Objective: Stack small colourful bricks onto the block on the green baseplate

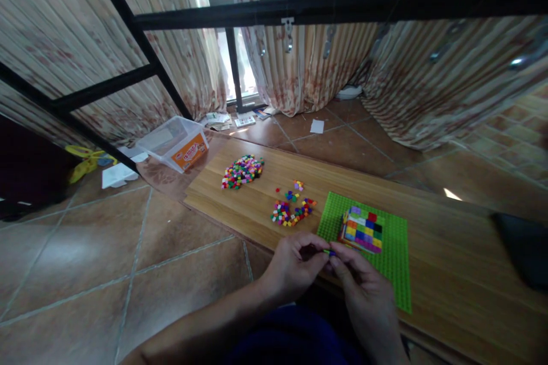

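My left hand [295,262] and my right hand [363,282] meet over the near edge of the wooden table. Small toy bricks [329,252], green and blue or purple, are pinched between the fingertips of both hands; fingers cover most of them. Just beyond my right hand, a multicoloured block of bricks [363,230] stands on a green baseplate [396,274]. To the left of the baseplate lies a loose cluster of small coloured bricks [286,214], with a few more bricks [293,196] behind it.
A larger heap of bricks [242,171] lies on the left of the wooden table [252,211]. Past that end stands a clear plastic box [171,140] with an orange label. A dark flat object [522,248] is at the right. Black metal bars [299,8] and curtains are behind.
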`<state>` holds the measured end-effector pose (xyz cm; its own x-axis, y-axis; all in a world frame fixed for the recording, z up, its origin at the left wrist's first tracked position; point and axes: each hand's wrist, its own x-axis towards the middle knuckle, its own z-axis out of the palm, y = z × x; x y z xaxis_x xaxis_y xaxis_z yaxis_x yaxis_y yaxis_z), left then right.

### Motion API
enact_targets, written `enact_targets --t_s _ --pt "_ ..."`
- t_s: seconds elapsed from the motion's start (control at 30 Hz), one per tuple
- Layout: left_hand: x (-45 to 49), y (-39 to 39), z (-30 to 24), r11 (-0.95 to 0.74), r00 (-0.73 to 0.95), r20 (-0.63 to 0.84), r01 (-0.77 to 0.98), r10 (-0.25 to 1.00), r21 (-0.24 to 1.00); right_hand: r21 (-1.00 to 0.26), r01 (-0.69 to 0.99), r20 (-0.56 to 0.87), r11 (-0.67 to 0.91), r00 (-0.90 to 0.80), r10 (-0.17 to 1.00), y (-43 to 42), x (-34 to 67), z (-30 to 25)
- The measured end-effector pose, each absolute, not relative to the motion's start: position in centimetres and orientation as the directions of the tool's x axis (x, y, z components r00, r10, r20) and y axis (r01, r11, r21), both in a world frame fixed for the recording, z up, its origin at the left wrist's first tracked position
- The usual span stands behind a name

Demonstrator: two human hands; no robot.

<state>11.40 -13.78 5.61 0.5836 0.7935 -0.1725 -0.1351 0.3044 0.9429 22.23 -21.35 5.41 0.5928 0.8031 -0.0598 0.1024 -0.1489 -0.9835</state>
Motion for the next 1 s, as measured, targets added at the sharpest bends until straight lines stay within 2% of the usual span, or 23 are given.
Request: enact_targets --t_s 0.1,0.33,0.53,0.63,0.7,0.83,0.93,1.0 --pt "11.4 -13.7 5.5 0.329 0.586 -0.193 -0.134 0.787 0.935 -0.987 0.076 -0.072 -0.145 0.592 0.803 -21.3 21.9 5.2" --pt "11.5 -13.8 5.2 0.363 0.508 -0.25 -0.135 0.824 0.922 -0.993 0.056 -0.036 -0.103 0.689 0.724 -20.8 20.6 4.3" --pt "11.1 -13.3 3.9 0.4 0.438 -0.295 -0.17 0.849 0.9 -0.973 0.199 0.059 -0.12 0.711 0.701 -20.5 20.4 3.4" --pt "9.9 -12.1 3.1 0.351 0.358 -0.282 -0.144 0.89 0.925 -0.962 0.214 0.041 -0.171 0.73 0.682 -20.7 21.3 2.9" --pt "8.9 -11.1 2.8 0.325 0.357 -0.268 -0.11 0.895 0.939 -0.942 0.266 0.028 -0.203 0.669 0.743 -20.6 21.7 2.7" --pt "7.5 -10.0 2.6 0.361 0.355 -0.304 -0.107 0.884 0.926 -0.809 0.57 0.13 -0.146 0.415 0.901 -19.0 21.1 2.0" --pt "7.1 -9.8 2.4 0.385 0.333 -0.31 -0.191 0.891 0.903 -0.625 0.773 0.23 -0.11 0.317 0.92 -16.6 20.6 1.2" --pt "7.1 -9.8 2.3 0.41 0.341 -0.317 -0.249 0.885 0.878 -0.497 0.856 0.23 -0.144 0.289 0.929 -15.0 20.6 0.8"
